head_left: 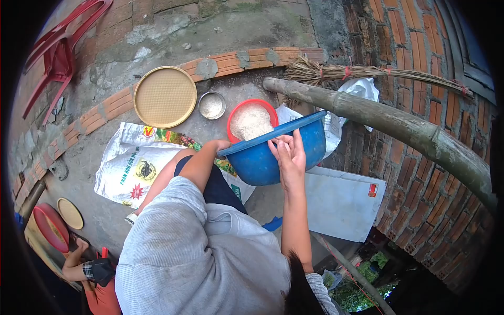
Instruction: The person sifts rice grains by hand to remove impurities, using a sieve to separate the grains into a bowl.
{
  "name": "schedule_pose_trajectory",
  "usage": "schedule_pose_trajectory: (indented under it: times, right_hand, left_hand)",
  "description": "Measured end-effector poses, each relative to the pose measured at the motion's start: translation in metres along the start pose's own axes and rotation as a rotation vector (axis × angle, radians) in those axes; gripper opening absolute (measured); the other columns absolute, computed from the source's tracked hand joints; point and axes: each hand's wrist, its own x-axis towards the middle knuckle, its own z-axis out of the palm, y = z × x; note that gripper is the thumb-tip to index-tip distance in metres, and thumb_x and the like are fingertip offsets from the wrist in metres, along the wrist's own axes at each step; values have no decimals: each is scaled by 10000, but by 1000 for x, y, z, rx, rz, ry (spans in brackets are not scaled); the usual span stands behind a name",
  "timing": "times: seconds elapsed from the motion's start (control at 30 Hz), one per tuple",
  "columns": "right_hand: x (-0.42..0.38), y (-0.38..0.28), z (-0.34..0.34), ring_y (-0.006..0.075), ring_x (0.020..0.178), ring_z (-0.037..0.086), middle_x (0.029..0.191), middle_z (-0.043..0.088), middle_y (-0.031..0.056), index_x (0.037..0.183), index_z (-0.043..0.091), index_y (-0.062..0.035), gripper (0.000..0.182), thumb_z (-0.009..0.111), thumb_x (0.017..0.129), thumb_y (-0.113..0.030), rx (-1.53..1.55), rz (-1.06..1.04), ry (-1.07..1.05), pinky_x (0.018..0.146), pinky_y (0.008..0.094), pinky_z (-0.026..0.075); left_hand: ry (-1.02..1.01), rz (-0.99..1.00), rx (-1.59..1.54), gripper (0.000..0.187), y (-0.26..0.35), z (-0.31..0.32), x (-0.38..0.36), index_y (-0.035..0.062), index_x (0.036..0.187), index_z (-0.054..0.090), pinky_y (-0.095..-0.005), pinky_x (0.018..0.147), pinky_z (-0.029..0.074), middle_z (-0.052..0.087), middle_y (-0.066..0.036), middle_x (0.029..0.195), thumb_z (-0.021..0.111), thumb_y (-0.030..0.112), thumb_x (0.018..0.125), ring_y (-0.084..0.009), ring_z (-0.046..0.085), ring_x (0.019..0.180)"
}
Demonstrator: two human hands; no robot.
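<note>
A blue plastic basin (257,167) is tilted, its outer wall towards me and its far rim over a red basin (276,113). My left hand (217,148) is closed around the left end of its rim. My right hand (292,161) lies against the outer wall near the upper rim, with fingers bent; their exact hold is partly hidden. White rice (251,121) fills much of the red basin and reaches up to the blue rim. The inside of the blue basin is out of sight.
Left of the red basin are a metal bowl (212,105) with some rice and a round woven tray (165,97). A printed sack (137,163) lies underneath. A bamboo pole (388,113) and straw broom (362,72) are right. Another person's leg (77,265) shows lower left.
</note>
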Motion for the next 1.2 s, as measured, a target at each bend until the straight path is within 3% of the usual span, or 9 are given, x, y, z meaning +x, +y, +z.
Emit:
schedule_pose_trajectory:
  times: [0.07,0.17,0.4,0.47,0.7,0.93,1.0,1.07,1.2]
  right_hand:
    - [-3,-1,2,218,1065,524,1098,501,116,1434,64,-10,721,544,908,-121,-12,-10,-21,988,400,409]
    - [-6,2,9,209,1032,524,1082,471,133,1434,37,-4,742,542,893,-39,11,-20,-28,943,337,433]
    - [-9,2,7,203,1009,519,1076,468,142,1429,34,18,755,553,882,-26,-20,-52,-22,922,321,437]
    - [-11,1,7,203,1000,516,1074,467,142,1429,38,20,753,553,880,-20,-19,-61,-24,919,321,435]
    - [-18,5,5,215,1013,506,1075,467,143,1431,53,17,753,560,877,-29,-13,-91,-52,918,335,427]
    - [-28,13,-4,219,1026,502,1086,464,136,1436,72,-4,744,564,879,-49,11,-148,-74,920,340,430]
    - [-37,11,-8,209,1014,513,1074,476,132,1421,132,-3,678,546,885,-38,8,-145,-2,922,345,436]
    - [-48,17,-23,206,1008,529,1059,496,125,1399,169,5,628,538,893,-49,-17,-151,48,920,362,444]
    - [-74,42,-62,197,951,561,1018,531,109,1308,295,-7,466,521,904,-60,68,-167,205,895,382,463]
  left_hand:
    - [-126,17,-64,198,-6,7,-6,18,995,629,-325,674,527,656,-97,926,561,150,865,-184,625,778]
    - [-118,50,-58,189,-3,20,-26,11,981,629,-330,661,528,658,-94,905,566,142,861,-185,627,763]
    - [-70,42,-3,188,11,42,-51,42,979,632,-298,598,510,651,-67,825,532,169,883,-157,605,670]
    - [-232,95,8,200,5,34,-34,55,1002,618,-279,567,497,647,-60,822,511,186,896,-142,594,641]
    - [-175,100,7,284,2,39,-36,83,1168,557,-294,635,517,639,-77,972,486,162,904,-161,612,738]
    - [11,210,78,376,-3,26,-10,98,1279,484,-317,699,525,605,-107,1098,468,132,904,-196,617,864]
    - [40,229,97,392,6,28,-20,101,1295,473,-321,708,526,600,-111,1116,466,128,904,-201,617,882]
    - [173,205,-14,436,27,41,-57,64,1307,442,-435,832,497,583,-148,1159,467,62,872,-275,601,999]
    - [344,369,87,457,51,47,-79,77,1344,405,-440,820,500,569,-148,1183,452,88,890,-284,590,1027]
